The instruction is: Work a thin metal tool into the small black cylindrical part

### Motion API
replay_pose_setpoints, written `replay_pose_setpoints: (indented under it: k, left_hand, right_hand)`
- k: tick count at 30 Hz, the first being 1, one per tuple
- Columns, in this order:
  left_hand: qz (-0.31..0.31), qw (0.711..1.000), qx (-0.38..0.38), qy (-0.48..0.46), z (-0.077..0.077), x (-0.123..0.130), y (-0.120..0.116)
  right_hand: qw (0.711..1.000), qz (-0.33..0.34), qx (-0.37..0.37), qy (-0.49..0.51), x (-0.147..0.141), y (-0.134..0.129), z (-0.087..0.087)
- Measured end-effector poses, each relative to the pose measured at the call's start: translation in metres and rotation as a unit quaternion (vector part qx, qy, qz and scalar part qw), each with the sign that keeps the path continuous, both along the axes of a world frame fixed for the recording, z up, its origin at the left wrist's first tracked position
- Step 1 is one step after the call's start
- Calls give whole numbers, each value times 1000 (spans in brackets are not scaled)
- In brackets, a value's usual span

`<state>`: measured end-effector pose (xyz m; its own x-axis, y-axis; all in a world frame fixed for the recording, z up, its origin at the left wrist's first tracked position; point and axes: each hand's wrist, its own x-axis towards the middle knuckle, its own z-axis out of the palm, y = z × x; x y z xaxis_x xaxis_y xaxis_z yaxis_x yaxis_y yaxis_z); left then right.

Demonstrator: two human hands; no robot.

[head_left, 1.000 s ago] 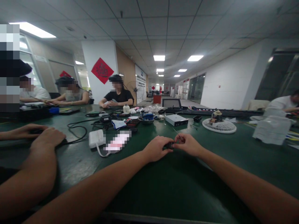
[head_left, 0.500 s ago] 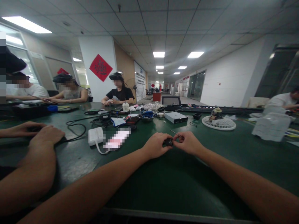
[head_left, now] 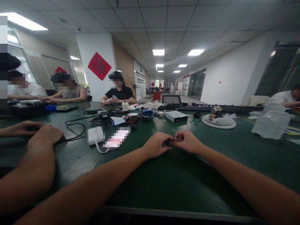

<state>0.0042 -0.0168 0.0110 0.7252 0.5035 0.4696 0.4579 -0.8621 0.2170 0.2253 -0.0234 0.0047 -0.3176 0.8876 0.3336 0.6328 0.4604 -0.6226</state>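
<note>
Just above the green table (head_left: 150,181), my left hand (head_left: 156,145) is closed round a small dark part (head_left: 169,142), too small to name. My right hand (head_left: 188,141) is closed on a thin metal rod (head_left: 174,132), perhaps a screwdriver shaft, which points up and to the left. The fingertips of that hand meet the dark part's right side. Fingers hide most of the part and the rod's lower end.
A silver disc drive (head_left: 176,116) lies beyond my hands, with a white fan grille (head_left: 219,122) to its right. On the left are a white adapter box (head_left: 95,135), black cables (head_left: 77,123) and a co-worker's hands (head_left: 44,134). A translucent plastic piece (head_left: 270,125) stands right.
My right fingers have shifted slightly against the dark part, and the rod sits a little differently in them. The left hand keeps its hold. The whole view has tilted slightly.
</note>
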Motion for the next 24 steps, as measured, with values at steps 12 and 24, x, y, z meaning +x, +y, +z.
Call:
replay_pose_setpoints:
  k: [12, 24]
  left_hand:
    - [171, 980, -55, -83, -10, -2, 14]
    - [146, 986, -29, -81, -11, -2, 13]
  right_hand:
    - [998, -16, 33, -42, 11, 6, 2]
    - [984, -19, 53, -167, 7, -4, 9]
